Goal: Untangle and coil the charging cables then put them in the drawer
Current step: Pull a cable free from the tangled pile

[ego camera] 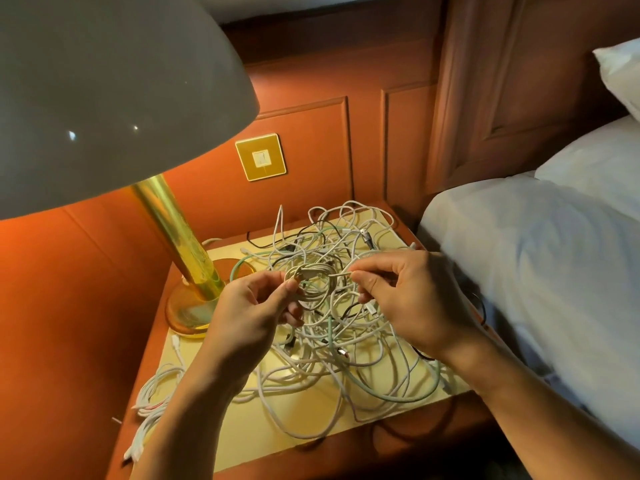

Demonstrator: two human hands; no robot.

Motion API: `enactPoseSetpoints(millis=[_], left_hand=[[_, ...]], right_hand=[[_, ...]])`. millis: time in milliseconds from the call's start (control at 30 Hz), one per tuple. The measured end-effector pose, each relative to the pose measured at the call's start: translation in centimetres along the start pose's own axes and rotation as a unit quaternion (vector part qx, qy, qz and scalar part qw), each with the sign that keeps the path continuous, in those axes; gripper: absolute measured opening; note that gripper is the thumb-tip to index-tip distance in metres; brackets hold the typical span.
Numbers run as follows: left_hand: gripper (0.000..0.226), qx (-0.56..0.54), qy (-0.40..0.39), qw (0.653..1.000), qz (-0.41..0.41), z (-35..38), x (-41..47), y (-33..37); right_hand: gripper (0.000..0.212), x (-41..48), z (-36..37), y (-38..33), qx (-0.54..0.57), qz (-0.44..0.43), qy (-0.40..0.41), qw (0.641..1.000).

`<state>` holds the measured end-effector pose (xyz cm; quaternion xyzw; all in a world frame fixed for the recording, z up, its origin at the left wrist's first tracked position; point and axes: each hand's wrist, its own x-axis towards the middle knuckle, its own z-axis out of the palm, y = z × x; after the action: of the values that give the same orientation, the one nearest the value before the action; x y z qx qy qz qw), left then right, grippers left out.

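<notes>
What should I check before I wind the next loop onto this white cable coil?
1. Left hand grips the white coil: ok.
2. Right hand pinches the loose strand that leads into the coil: ok.
3. Loose strand free of the tangled pile: cannot tell, the strands overlap beneath it.
4. All cables lie on the nightstand top: not ok, a white cable bundle hangs over its left edge.
5. Drawer open and ready: cannot tell, no drawer is in view.
</notes>
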<state>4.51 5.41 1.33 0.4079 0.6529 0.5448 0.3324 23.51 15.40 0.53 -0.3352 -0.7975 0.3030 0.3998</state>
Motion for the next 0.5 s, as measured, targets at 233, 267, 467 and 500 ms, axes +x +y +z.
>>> enactPoseSetpoints(millis=[233, 267, 467, 500], left_hand=[[0.017, 0.017, 0.031, 0.999, -0.001, -2.8, -1.6, -1.3], [0.017, 0.009, 0.046, 0.999, -0.008, -3.3, -1.8, -1.4], [0.015, -0.029, 0.138, 0.989, -0.042, -7.0, -3.2, -2.0], [0.014, -0.03, 0.149, 0.987, -0.046, -7.6, -3.5, -2.2]], right_hand=[[0.017, -0.8, 1.7, -0.8, 0.055, 0.049, -0.125, 0.989], [0.019, -0.8, 2.2, -1.0, 0.061, 0.049, -0.136, 0.988], [0.027, -0.7, 5.0, -3.4, 0.098, 0.038, -0.186, 0.977], [0.026, -0.7, 5.6, -3.8, 0.103, 0.035, -0.19, 0.976]])
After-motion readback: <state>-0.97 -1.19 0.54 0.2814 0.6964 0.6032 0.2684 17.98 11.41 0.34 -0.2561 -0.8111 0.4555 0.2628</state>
